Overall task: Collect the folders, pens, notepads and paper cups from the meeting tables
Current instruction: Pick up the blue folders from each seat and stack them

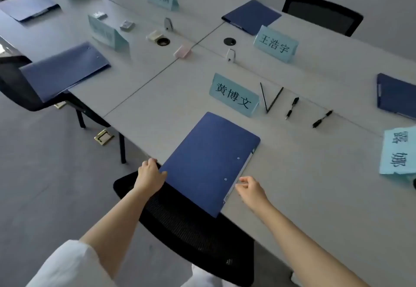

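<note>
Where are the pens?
In the head view, four pens lie on the table at centre right, just right of the nearest name card and beyond the folder the hands touch.

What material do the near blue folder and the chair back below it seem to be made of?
The folder looks like matte plastic or coated card, judging by its even, faintly grainy surface and two metal rivets. The chair back looks like black woven mesh on a rigid frame: a fine ribbed weave shows.
</note>
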Motion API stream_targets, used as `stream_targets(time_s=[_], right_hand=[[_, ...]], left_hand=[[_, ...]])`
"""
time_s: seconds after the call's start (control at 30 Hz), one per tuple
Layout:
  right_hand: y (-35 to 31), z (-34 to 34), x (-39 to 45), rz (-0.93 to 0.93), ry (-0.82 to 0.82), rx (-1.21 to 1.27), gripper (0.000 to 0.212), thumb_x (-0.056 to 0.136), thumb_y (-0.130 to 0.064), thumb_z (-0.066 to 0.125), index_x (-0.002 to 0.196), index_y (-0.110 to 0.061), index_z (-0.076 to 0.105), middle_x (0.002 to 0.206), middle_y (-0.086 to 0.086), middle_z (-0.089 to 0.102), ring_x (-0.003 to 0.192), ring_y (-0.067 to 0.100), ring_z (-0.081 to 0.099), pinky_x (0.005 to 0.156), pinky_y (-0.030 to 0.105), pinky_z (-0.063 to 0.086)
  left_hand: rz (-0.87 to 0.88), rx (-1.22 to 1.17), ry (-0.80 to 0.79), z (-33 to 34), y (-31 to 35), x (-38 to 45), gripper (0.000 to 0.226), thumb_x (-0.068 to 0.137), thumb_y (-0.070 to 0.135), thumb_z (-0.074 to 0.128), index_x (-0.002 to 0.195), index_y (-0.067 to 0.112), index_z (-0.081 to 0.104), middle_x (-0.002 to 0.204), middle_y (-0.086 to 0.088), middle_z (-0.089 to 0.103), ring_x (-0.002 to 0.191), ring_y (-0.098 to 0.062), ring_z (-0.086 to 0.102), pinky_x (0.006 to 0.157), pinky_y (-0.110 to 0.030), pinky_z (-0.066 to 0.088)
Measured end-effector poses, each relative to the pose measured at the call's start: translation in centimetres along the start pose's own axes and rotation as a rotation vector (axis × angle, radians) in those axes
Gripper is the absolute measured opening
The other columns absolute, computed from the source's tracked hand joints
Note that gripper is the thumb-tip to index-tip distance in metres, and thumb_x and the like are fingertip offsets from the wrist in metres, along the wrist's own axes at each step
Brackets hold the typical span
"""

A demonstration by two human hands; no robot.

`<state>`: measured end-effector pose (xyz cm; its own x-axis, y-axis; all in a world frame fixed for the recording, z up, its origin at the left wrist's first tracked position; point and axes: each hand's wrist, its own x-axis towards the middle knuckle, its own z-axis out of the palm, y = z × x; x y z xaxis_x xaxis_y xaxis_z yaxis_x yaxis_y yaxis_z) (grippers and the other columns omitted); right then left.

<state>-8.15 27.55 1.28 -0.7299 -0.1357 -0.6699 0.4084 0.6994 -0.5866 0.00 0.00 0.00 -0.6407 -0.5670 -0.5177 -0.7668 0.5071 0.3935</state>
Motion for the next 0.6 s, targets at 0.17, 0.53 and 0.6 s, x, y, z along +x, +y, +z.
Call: stream_targets(time_s=[0.17, 0.53, 0.6], right_hand=[[-0.4, 2.2, 1.7, 0.274, -0.043, 0.438, 0.005, 0.091, -0.008, 0.054, 0.093, -0.006, 0.058, 0.087, 0.009, 0.054, 0.086, 0.023, 0.057, 0.082, 0.037, 0.052], [-1.0, 2.4, 3.4, 0.449, 0.019, 0.705, 0.028, 0.079, -0.016, 0.073, 0.102, -0.009, 0.059, 0.097, 0.009, 0.068, 0.076, 0.023, 0.065, 0.057, 0.028, 0.049], [-0.8, 2.2, 3.4, 0.432, -0.005, 0.725, 0.038, 0.075, -0.021, 0.077, 0.108, -0.009, 0.061, 0.102, 0.008, 0.071, 0.084, 0.026, 0.069, 0.064, 0.032, 0.055]], left_hand=[[-0.083, -0.09, -0.088, 0.3, 0.5, 2.0, 0.033, 0.095, 0.021, 0.056, 0.12, 0.002, 0.048, 0.112, -0.012, 0.054, 0.089, -0.024, 0.053, 0.071, -0.03, 0.039], [-0.094, -0.247, -0.116, -0.4, 0.9, 3.3, 0.029, 0.096, 0.032, 0.053, 0.117, 0.014, 0.063, 0.102, -0.001, 0.061, 0.096, -0.022, 0.057, 0.084, -0.033, 0.046], [-0.106, -0.307, -0.17, -0.4, 1.2, 3.1, 0.027, 0.095, 0.03, 0.057, 0.115, 0.014, 0.064, 0.101, -0.002, 0.061, 0.097, -0.023, 0.058, 0.085, -0.036, 0.05]])
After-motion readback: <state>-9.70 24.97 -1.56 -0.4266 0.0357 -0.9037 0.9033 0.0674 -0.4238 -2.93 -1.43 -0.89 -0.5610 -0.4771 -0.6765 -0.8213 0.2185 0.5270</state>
